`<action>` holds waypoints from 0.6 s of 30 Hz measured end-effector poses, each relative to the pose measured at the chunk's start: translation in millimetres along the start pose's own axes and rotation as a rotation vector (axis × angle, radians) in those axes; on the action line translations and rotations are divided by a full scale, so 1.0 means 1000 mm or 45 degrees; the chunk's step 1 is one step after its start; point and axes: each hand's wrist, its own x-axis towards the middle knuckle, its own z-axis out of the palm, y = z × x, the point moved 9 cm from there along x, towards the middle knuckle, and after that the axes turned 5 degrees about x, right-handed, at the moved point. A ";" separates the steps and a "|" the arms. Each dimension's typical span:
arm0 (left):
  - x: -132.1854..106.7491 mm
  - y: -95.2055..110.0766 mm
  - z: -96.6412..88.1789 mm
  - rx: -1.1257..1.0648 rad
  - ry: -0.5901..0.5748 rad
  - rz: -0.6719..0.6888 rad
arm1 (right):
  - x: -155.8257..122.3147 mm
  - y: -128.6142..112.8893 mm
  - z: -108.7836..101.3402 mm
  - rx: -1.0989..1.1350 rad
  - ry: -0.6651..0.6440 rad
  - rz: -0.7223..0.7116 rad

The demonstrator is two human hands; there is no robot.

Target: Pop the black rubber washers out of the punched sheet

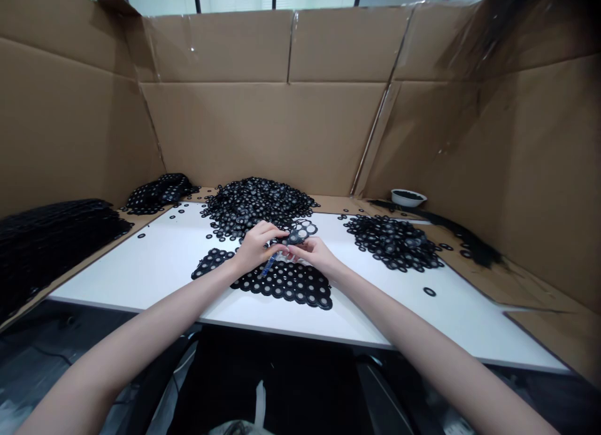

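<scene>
My left hand [256, 244] and my right hand [313, 252] meet over the middle of a white table [154, 266]. Both have their fingers pinched on a black sheet of joined rings [303, 231], held between them. A thin blue tool [268, 266] pokes out under my left hand; which hand grips it I cannot tell. Below the hands lies a flat black sheet of rings [291, 285]. Behind them rises a big heap of black rings [256, 203].
A second pile of loose rings [392, 241] lies to the right, with a small white bowl [408, 198] behind it. Stacked black sheets [42, 235] sit far left, another pile [159, 192] at back left. Cardboard walls [300, 109] enclose the table. Stray rings dot the surface.
</scene>
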 end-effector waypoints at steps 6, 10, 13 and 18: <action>0.000 0.001 0.002 -0.061 -0.051 -0.056 | -0.001 -0.004 -0.001 -0.007 0.047 -0.019; 0.001 0.001 0.002 -0.115 -0.061 -0.140 | 0.000 -0.006 -0.002 0.018 0.068 -0.018; 0.001 0.001 0.005 -0.116 -0.075 -0.179 | 0.000 -0.008 -0.001 0.017 0.042 -0.027; 0.001 0.004 0.010 -0.051 -0.101 -0.155 | 0.001 -0.010 0.002 -0.063 -0.047 -0.036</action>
